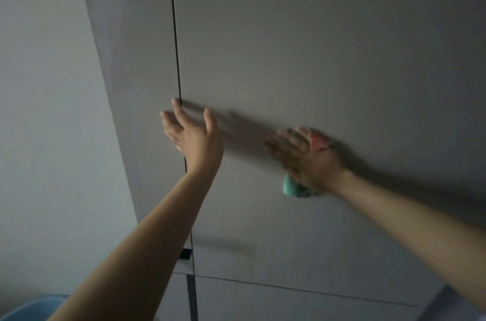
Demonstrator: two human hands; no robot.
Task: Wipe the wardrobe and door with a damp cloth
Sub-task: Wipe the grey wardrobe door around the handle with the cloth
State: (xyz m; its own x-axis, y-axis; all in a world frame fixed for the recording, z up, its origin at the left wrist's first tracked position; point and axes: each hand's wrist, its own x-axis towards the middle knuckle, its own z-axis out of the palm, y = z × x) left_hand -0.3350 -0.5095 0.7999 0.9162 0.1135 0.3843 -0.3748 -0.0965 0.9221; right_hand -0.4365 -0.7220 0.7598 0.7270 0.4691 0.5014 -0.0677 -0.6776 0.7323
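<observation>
Your right hand [310,155], at centre right of the frame, lies flat with fingers spread, pressing the cloth [294,186] against the wardrobe [289,44] panel. The cloth is mostly hidden under your palm: a green end sticks out below the hand and a pink patch shows between the fingers. Its long axis seems to run from lower left up to upper right, though the blur makes that hard to judge.

Your left hand [192,134], at centre frame, is relaxed with fingers apart and holds nothing. Its fingertips are at the dark seam [175,31] between the panels; whether they touch is unclear.

Since you only press the cloth rather than grip it, the loose green end could bunch or slide out on a fast stroke. Pushing hard near the seam could also swing a panel or catch your left fingertips.
</observation>
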